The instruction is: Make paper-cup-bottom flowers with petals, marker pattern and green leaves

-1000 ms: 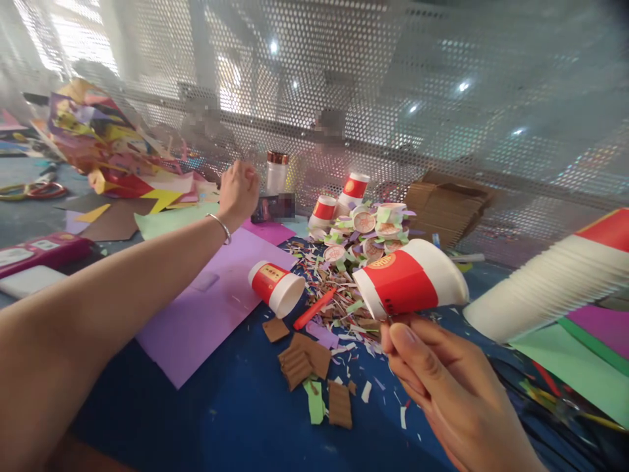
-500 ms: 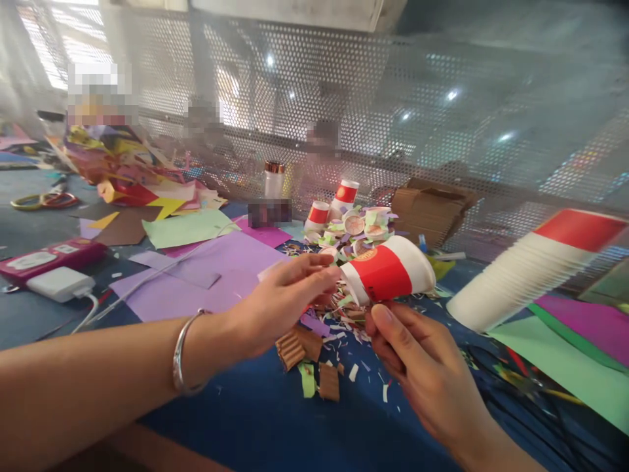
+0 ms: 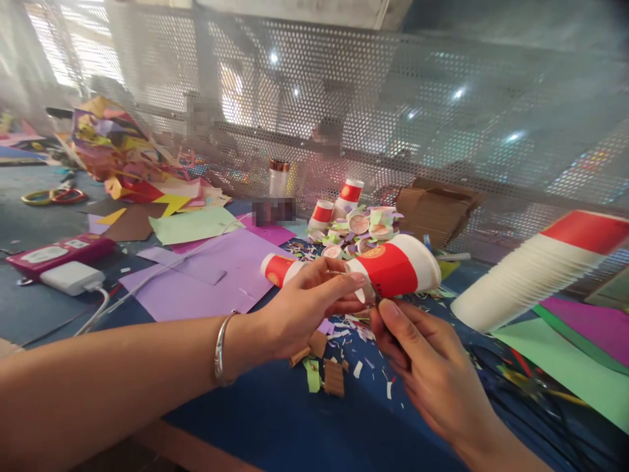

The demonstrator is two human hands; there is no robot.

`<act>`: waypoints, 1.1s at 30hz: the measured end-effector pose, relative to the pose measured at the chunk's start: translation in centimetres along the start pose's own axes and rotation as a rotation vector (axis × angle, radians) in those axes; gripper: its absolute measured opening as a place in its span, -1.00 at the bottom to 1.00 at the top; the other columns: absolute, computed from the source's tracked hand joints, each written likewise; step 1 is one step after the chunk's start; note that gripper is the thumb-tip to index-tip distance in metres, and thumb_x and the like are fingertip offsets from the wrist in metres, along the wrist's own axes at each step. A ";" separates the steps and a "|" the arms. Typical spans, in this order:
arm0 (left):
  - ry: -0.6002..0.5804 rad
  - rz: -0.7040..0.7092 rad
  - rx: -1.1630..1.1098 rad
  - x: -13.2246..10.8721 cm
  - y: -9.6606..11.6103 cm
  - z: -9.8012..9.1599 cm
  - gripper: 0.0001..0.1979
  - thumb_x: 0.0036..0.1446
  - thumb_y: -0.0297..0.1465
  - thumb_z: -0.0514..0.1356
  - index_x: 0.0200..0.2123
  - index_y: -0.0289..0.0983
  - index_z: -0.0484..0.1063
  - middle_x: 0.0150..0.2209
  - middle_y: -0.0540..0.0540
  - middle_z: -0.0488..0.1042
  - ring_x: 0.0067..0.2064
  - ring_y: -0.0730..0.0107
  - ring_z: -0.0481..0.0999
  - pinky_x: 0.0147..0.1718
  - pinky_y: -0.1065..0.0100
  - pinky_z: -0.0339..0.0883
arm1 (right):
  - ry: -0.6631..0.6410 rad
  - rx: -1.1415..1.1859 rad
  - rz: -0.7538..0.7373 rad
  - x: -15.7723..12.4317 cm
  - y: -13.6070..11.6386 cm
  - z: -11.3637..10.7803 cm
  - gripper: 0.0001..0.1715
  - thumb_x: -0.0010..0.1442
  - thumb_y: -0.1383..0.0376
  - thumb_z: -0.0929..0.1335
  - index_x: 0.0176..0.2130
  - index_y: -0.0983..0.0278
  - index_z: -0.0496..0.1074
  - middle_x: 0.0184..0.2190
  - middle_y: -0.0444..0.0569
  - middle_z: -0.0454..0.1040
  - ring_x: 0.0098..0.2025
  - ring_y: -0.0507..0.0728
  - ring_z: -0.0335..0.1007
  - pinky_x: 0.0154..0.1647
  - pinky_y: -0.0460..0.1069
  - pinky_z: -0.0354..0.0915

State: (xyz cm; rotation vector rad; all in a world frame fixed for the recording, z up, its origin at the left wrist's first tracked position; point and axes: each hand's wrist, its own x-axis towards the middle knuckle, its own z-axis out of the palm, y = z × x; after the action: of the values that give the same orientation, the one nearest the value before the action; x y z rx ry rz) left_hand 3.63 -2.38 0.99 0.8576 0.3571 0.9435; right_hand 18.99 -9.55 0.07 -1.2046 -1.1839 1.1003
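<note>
A red and white paper cup lies tilted on its side in the air, its wide end to the right. My left hand has its thumb and fingers closed round the cup's narrow end. Under the cup, my right hand pinches something small and dark against its lower edge, mostly hidden by the fingers. Another red and white cup lies on the purple paper, partly behind my left hand. Paper and cardboard scraps are scattered below.
A long stack of cups leans at the right, above green paper and dark cables. Cup pieces, a cardboard box and a bottle stand behind. A magenta power bank and scissors are left.
My left hand has moved right and closed on the cup's narrow end. The cup lying on the purple paper has come into clearer view. The whole scene has shifted slightly right.
</note>
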 end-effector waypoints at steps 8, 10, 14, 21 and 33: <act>0.039 -0.021 0.019 -0.1 -0.5 -0.4 -0.84 0.17 -0.46 0.31 -0.37 -0.34 0.36 -0.42 0.01 0.51 -0.37 0.55 0.55 -0.21 0.42 0.48 | 0.002 -0.004 -0.003 -0.1 0.2 0.2 -0.39 0.17 -0.17 0.46 -0.45 0.29 0.37 -0.62 -0.24 0.02 -0.62 -0.10 -0.16 -0.69 -0.17 -0.23; 0.030 -0.006 0.044 -0.2 -0.6 -0.5 -0.83 0.18 -0.44 0.31 -0.37 -0.33 0.36 -0.41 0.00 0.51 -0.37 0.55 0.55 -0.22 0.42 0.48 | -0.003 -0.023 -0.008 -0.2 0.3 0.2 -0.38 0.19 -0.18 0.44 -0.46 0.28 0.34 -0.63 -0.25 0.00 -0.63 -0.10 -0.17 -0.69 -0.17 -0.23; 0.041 0.023 0.064 -0.4 -0.8 -0.6 -0.82 0.18 -0.44 0.31 -0.39 -0.32 0.34 -0.42 0.02 0.50 -0.39 0.58 0.52 -0.22 0.43 0.47 | -0.015 -0.067 -0.013 -0.4 0.3 0.1 -0.37 0.22 -0.18 0.42 -0.47 0.28 0.32 -0.64 -0.26 -0.02 -0.63 -0.09 -0.16 -0.68 -0.17 -0.21; -0.003 0.105 0.134 -0.6 -1.3 -1.1 -0.79 0.17 -0.38 0.31 -0.35 -0.31 0.31 -0.39 -0.03 0.53 -0.33 0.52 0.54 -0.20 0.39 0.48 | -0.024 -0.091 -0.026 -0.7 0.2 0.4 -0.38 0.23 -0.16 0.43 -0.47 0.29 0.31 -0.59 -0.24 0.04 -0.61 -0.10 -0.12 -0.66 -0.16 -0.19; -0.023 0.187 0.318 -1.1 -1.1 -1.5 -0.75 0.16 -0.30 0.31 -0.30 -0.26 0.29 -0.39 -0.03 0.52 -0.31 0.44 0.51 -0.21 0.34 0.41 | -0.018 -0.137 -0.030 -1.0 0.4 0.6 -0.39 0.25 -0.15 0.41 -0.46 0.29 0.33 -0.58 -0.22 0.07 -0.60 -0.09 -0.11 -0.63 -0.12 -0.19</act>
State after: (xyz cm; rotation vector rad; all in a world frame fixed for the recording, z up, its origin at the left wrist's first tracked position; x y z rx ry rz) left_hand 2.71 -2.88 -0.87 1.2073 0.4187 1.0653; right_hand 18.32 -10.45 -0.40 -1.2795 -1.3047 1.0221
